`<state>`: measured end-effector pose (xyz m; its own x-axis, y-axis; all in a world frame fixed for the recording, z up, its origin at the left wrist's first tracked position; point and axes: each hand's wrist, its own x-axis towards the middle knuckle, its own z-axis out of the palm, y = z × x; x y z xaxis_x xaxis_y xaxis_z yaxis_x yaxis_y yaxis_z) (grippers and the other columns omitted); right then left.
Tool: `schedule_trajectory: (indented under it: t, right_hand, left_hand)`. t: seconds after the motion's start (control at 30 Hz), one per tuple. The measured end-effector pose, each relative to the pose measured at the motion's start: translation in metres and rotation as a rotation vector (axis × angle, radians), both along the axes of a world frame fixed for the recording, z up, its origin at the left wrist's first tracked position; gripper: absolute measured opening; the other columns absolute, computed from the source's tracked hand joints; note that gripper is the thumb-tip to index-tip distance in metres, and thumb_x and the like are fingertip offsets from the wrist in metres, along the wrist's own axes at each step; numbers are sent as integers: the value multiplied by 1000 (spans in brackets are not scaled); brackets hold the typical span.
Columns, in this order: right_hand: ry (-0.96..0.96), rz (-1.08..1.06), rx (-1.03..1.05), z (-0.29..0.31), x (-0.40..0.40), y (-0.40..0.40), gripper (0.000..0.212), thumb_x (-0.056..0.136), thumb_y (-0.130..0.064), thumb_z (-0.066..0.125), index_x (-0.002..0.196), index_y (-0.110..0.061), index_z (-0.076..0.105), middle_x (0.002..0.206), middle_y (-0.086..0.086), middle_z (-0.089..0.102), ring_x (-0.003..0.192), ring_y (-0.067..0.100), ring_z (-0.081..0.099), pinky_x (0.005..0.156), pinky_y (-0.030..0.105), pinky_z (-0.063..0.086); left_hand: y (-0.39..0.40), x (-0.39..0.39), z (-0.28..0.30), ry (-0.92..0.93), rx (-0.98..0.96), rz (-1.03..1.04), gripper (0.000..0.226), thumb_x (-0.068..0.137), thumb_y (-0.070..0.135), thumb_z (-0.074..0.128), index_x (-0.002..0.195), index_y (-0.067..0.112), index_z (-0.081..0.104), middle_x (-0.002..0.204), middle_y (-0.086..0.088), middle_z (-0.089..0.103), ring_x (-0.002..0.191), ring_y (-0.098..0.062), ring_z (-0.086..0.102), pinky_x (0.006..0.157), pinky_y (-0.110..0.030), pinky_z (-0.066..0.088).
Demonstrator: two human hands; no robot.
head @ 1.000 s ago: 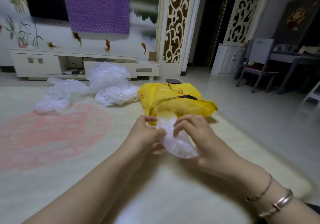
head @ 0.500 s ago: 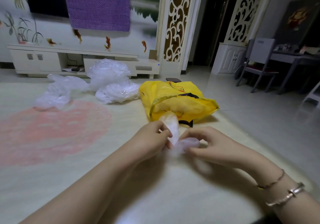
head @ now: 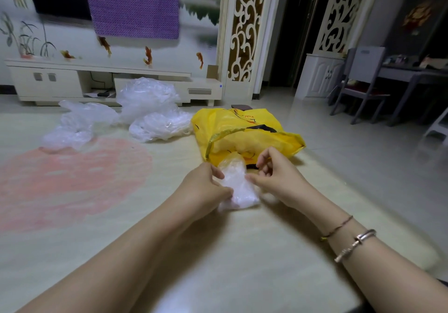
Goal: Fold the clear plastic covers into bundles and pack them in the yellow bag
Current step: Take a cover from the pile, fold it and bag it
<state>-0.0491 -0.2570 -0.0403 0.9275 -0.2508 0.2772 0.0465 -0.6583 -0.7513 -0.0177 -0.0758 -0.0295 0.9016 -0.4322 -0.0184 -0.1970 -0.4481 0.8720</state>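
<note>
On the floor mat just before the yellow bag (head: 244, 131), my left hand (head: 203, 189) grips the half-folded plastic cover (head: 236, 186); my right hand (head: 274, 174) pinches its edge with the thumb, other fingers loosely curled. Bundling step, I judge. Next: tighten the roll, push it through the bag's mouth. More covers (head: 150, 109) wait behind. Bag print unreadable.

The yellow bag (head: 244, 131) carries dark printed lettering and a black mark on its upper side, but the letters are too small and creased to read.
</note>
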Motion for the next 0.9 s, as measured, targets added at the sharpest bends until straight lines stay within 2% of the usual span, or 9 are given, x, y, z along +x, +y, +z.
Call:
schedule_trajectory:
  t: [0.13, 0.23, 0.33, 0.47, 0.57, 0.63, 0.73, 0.8, 0.9]
  right_hand:
    - [-133, 234, -140, 17, -24, 7, 12, 77, -14, 58, 85, -22, 56, 86, -5, 58, 77, 6, 50, 69, 16, 37]
    - [-17, 346, -337, 14, -41, 14, 27, 74, -25, 51, 100, -30, 57, 106, -12, 53, 108, 8, 44, 91, 16, 35]
    - [86, 370, -435, 9, -46, 16, 38, 76, -21, 56, 113, -31, 51, 115, -17, 46, 118, 3, 34, 101, 21, 34]
    - [15, 357, -488, 6, -39, 17, 36, 74, -15, 54, 108, -26, 53, 104, -19, 46, 104, 4, 37, 88, 18, 35]
    - [-24, 327, -482, 1, -32, 16, 24, 76, -10, 54, 98, -21, 56, 94, -15, 50, 90, 6, 39, 75, 21, 33]
    - [-27, 292, -410, 2, -31, 15, 20, 78, -7, 57, 93, -21, 60, 91, -12, 58, 88, 6, 45, 71, 26, 37]
    - [-33, 285, -266, 4, -32, 13, 21, 79, -9, 62, 93, -24, 60, 90, -11, 66, 87, 7, 57, 70, 20, 42]
    - [-34, 272, -147, 8, -34, 13, 20, 77, -14, 63, 92, -25, 55, 85, -5, 68, 77, 8, 58, 62, 15, 39]
    - [-6, 237, -16, 14, -34, 14, 19, 81, -14, 69, 91, -18, 54, 75, -1, 67, 59, 3, 50, 55, 12, 34]
  left_hand:
    - [0, 1, 0, 37, -25, -2, 31, 81, 13, 69, 108, 15, 53, 92, -10, 73, 65, -23, 63, 69, -35, 53]
    - [0, 4, -1, 88, -43, -1, 36, 80, 14, 71, 111, 14, 53, 94, -12, 72, 58, -21, 58, 60, -30, 47]
    - [3, 5, 4, 145, -35, -14, 40, 79, 20, 73, 114, 18, 54, 85, -9, 69, 61, -19, 56, 59, -27, 41]
    - [13, 8, 16, 230, -66, -100, 56, 68, 25, 82, 118, 17, 57, 67, -1, 58, 58, -11, 50, 55, -23, 36]
    - [18, 6, 24, 129, -33, -161, 66, 58, 34, 87, 116, 22, 58, 90, 3, 60, 67, -5, 52, 53, -14, 37]
    - [18, 3, 25, 17, 18, -176, 57, 65, 28, 88, 114, 24, 59, 106, 8, 54, 75, 0, 51, 55, -9, 39]
    - [14, -1, 20, -50, 33, -225, 42, 69, 17, 84, 105, 19, 63, 106, 7, 59, 59, 4, 50, 49, -5, 36]
    - [10, -1, 17, -67, 26, -215, 26, 73, 11, 78, 95, 14, 66, 93, 1, 64, 49, 4, 49, 48, -8, 37]
    - [9, 4, 15, -10, -36, -160, 5, 83, 7, 68, 85, 9, 64, 64, -5, 51, 41, -5, 42, 41, -16, 34]
